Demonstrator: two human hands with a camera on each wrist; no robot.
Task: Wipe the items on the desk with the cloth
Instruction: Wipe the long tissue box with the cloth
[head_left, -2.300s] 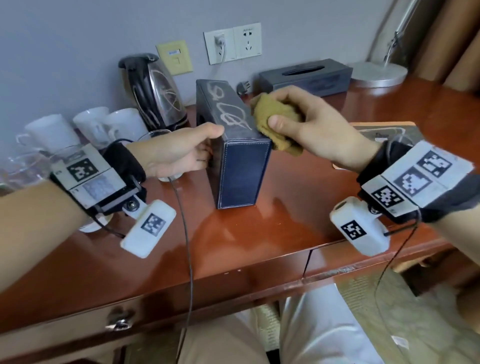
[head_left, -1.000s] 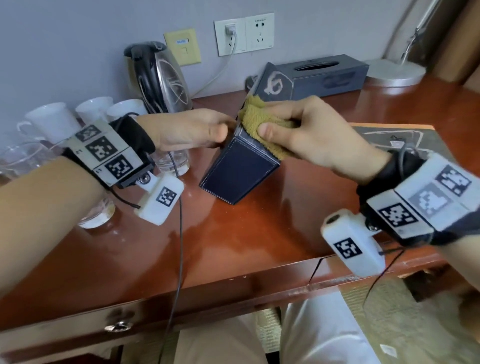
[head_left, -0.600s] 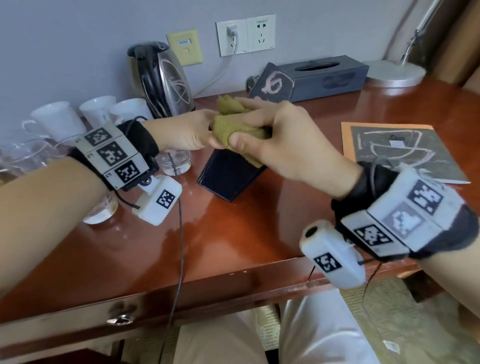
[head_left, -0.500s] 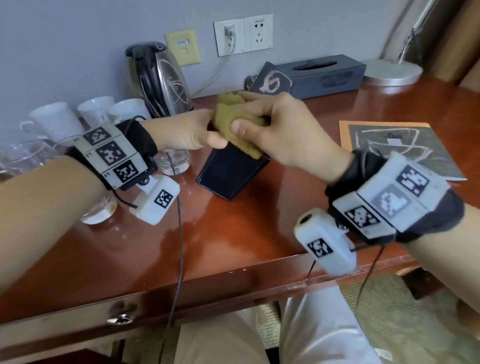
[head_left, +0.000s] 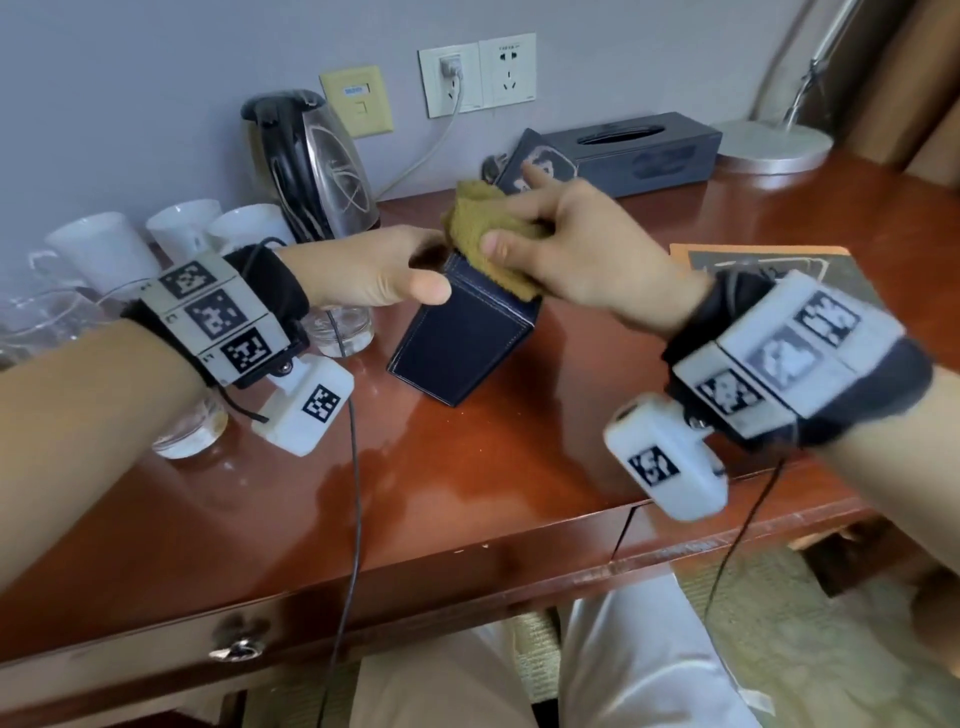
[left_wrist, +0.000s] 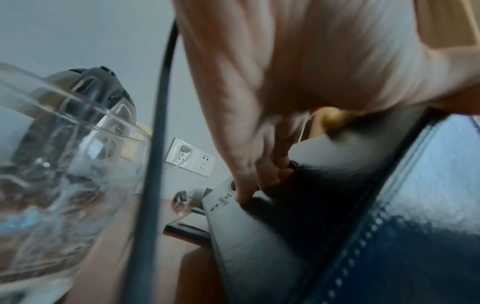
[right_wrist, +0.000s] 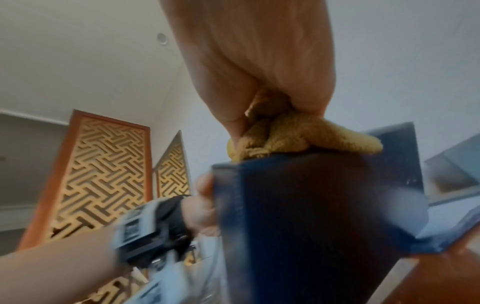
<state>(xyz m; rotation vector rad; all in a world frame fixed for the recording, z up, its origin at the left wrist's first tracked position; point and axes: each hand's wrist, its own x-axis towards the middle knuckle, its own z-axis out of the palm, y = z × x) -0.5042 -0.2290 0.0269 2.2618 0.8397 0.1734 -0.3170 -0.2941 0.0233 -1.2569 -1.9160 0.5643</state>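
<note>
Cloth (head_left: 485, 236), mustard terry, bunched: held at centre frame in the right hand (head_left: 582, 254), thumb and curled fingers clamped on it, pressed onto the upper end of the box (head_left: 467, 338). Box, dark navy leatherette with pale stitching: tipped back on one lower edge upon the bench (head_left: 467, 493), apparently to offer its top face to the wipe. Left hand (head_left: 363, 275), from the left of frame: fingers closed on the box's far side, thumb forward, evidently bracing it against the cloth's push. Kettle (head_left: 311, 166), white cups (head_left: 104, 249) and glasses (head_left: 337, 332): upper left, seemingly awaiting their turn. Tissue box (head_left: 639, 150), lamp base (head_left: 774, 145): upper right. Printed card (head_left: 831, 265): flat, right of centre, partly behind the right wrist.
</note>
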